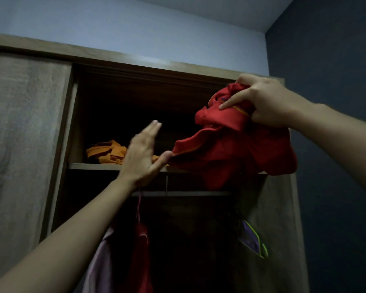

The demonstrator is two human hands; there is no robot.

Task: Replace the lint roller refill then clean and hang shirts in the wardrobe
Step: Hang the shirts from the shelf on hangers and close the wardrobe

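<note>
At the right of the frame the right hand (264,100) is closed on a bunched red shirt (230,149), forefinger stretched along the cloth, holding it up at the mouth of the open wardrobe (135,60) in the centre. The left hand (143,157), at centre frame, is spread flat with fingers straight, its thumb touching the shirt's lower hem. Behind it, an orange garment (106,153) lies folded on the upper shelf (89,166). Below the shelf, a red garment (141,250) hangs from the rail (188,193), with a pale one (99,267) beside it
</note>
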